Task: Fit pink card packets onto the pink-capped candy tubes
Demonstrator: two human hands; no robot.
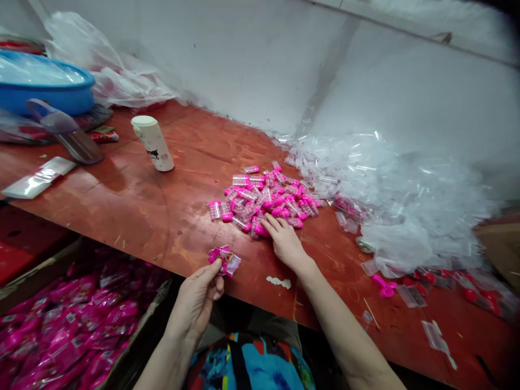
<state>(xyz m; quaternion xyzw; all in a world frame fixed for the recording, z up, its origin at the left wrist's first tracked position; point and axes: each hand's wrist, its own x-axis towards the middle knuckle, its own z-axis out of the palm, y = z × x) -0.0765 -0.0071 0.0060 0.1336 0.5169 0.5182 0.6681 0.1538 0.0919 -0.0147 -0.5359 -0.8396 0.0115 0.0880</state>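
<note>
My left hand (202,295) is closed, pinching a small pink printed plastic packet (225,260) between thumb and fingers just above the table's front edge. A heap of small clear containers with bright pink caps (266,196) lies on the red-brown table, with small round pieces showing inside some. At the near edge of that heap, my right hand (283,238) has its fingers stretched out over the pink-capped containers. The fingertips touch or nearly touch one; no container is visibly lifted.
Clear plastic pieces (377,179) are piled along the wall at right. A white bottle (153,143), a greyish tumbler (69,132) and a blue basin (44,89) stand at left. Below the table edge, a box holds many pink packets (77,319). A pink plastic piece (384,286) lies at right.
</note>
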